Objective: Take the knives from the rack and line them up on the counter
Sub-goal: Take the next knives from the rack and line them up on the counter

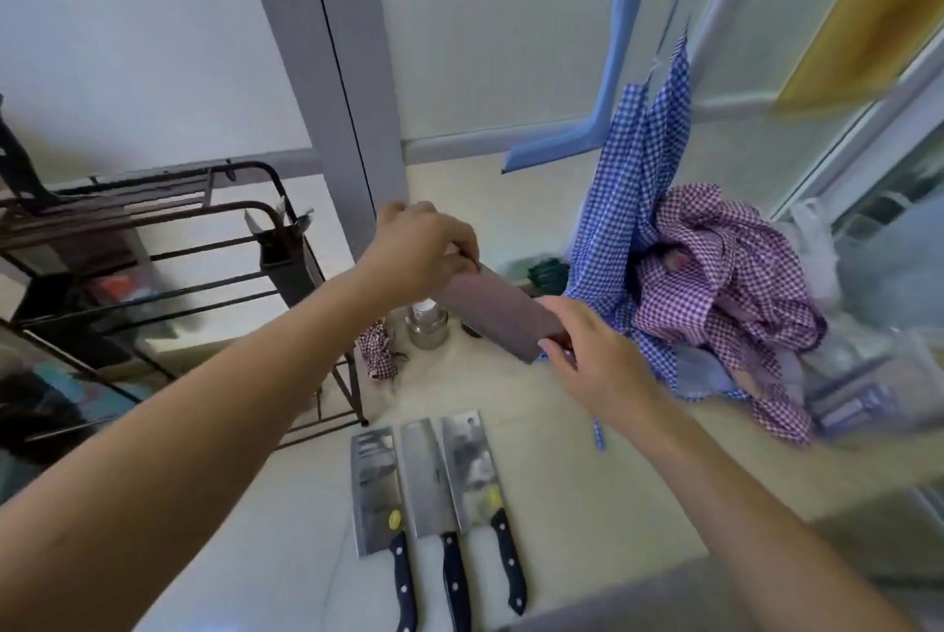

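Fourth cleaver was held in air above bench: left hand closed on handle end, right hand pinching blade tip. Risk: fingers on edge, slip onto three laid cleavers.

Domestic kitchen, plain and lived-in. Pale counter with three cleavers laid side by side at lower centre. Black metal dish rack at left of frame. Steel canister mid-frame. Checked cloths, blue and purple, heaped at right. White panelled walls, window frame upper right.
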